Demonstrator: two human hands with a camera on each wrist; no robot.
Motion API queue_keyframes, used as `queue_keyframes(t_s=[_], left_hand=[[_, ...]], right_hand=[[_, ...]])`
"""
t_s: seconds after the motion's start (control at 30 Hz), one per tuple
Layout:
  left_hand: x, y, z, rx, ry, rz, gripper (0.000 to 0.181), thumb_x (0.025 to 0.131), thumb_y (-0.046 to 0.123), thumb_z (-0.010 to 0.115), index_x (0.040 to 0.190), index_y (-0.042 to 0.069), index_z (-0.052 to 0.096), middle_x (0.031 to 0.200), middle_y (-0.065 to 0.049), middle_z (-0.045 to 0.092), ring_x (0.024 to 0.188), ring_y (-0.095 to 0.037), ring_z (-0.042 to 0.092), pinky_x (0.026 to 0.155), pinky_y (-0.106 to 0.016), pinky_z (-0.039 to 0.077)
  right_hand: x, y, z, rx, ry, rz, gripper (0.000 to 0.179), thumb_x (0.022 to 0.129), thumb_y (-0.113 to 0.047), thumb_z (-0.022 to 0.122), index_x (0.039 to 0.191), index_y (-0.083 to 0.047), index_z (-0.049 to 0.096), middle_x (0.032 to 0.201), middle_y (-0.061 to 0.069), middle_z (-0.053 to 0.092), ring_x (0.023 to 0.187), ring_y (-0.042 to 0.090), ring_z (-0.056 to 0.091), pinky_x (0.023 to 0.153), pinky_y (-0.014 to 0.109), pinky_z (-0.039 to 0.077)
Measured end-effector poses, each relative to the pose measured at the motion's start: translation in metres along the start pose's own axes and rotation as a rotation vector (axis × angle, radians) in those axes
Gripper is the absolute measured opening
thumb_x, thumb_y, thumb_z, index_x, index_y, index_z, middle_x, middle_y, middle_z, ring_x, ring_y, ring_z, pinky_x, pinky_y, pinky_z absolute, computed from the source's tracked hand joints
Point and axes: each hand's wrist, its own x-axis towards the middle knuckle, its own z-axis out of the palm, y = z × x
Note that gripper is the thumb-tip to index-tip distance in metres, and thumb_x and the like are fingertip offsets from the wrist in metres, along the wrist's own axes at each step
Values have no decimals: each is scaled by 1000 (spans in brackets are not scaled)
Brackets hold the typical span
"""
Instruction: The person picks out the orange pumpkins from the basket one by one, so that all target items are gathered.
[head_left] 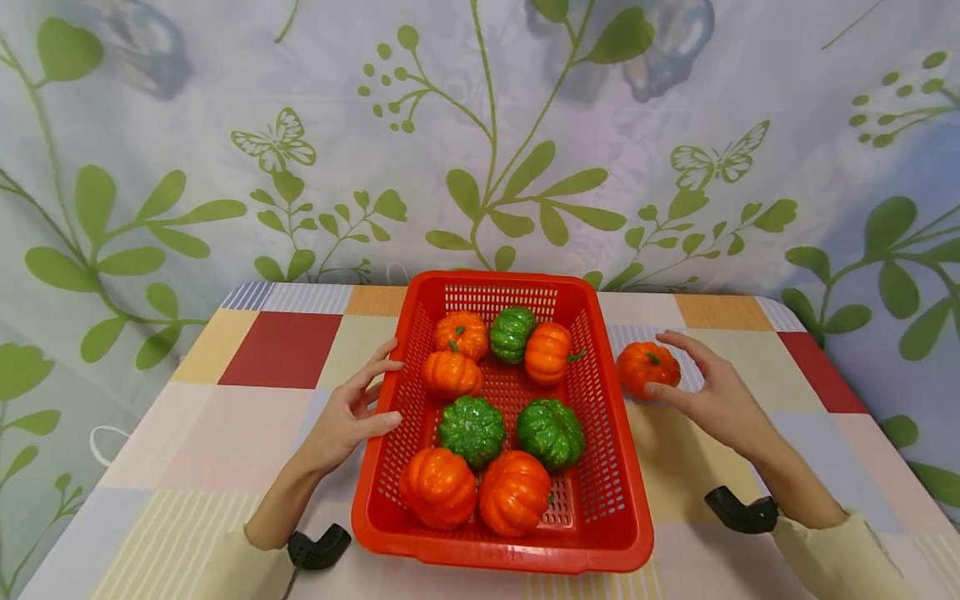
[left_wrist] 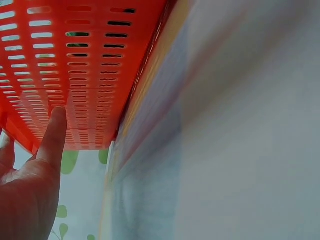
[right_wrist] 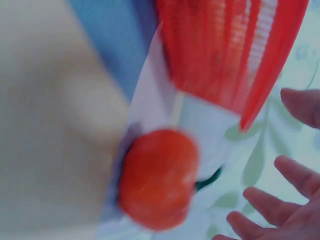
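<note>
A red plastic basket (head_left: 501, 560) with slotted walls holds several small orange pumpkins (head_left: 438, 487) and three green ones (head_left: 472, 431). At its left side is my left hand (head_left: 348, 421), fingertips and thumb right at the rim; one extended finger (left_wrist: 52, 137) lies against the outer wall in the left wrist view. Outside the basket, on the right, another orange pumpkin (head_left: 647, 371) with a green stem sits on the table. My right hand (head_left: 712, 396) has thumb and fingers spread beside this pumpkin. The right wrist view shows the fingers (right_wrist: 272, 207) apart from it.
A checked patchwork cloth (head_left: 285, 350) covers the table. Behind it hangs a pale curtain (head_left: 337, 83) printed with green leaves and butterflies. Black wrist devices (head_left: 742, 510) sit at both wrists, by the cream sleeves. A white cord loop (head_left: 105, 442) shows at the table's left edge.
</note>
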Motion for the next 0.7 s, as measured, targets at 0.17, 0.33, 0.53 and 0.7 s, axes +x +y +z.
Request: queue_keyframes(t_s=[0.17, 0.33, 0.53, 0.7], left_hand=[[-1, 0, 0, 4, 5, -3, 54, 90, -4, 61, 139, -11, 39, 164, -7, 10, 132, -38, 39, 90, -40, 54], [-1, -1, 1, -1, 19, -7, 55, 90, -5, 61, 140, -10, 39, 164, -6, 10, 132, -39, 39, 89, -41, 54], [-1, 1, 2, 9, 18, -19, 56, 90, -5, 61, 141, -10, 40, 164, -7, 12, 133, -43, 37, 88, -42, 54], [-2, 7, 0, 93, 19, -10, 57, 88, -6, 65, 140, -11, 42, 163, -8, 18, 132, -49, 38, 86, -41, 55]], right_hand=[[-15, -37, 13, 42, -6, -98, 57, 84, -8, 78, 135, -4, 54, 140, 19, 50, 136, 38, 35, 103, 73, 24], [-28, -74, 24, 126, -98, -184, 51, 86, -5, 75, 134, -10, 57, 141, 9, 50, 130, 18, 45, 106, 38, 40], [-35, -98, 34, 281, -264, -166, 48, 89, -6, 72, 134, -16, 56, 136, 4, 53, 124, 19, 52, 99, 28, 47], [-40, -103, 44, 322, -354, -139, 51, 88, -10, 75, 134, -20, 55, 139, 8, 49, 125, 33, 51, 98, 38, 49]])
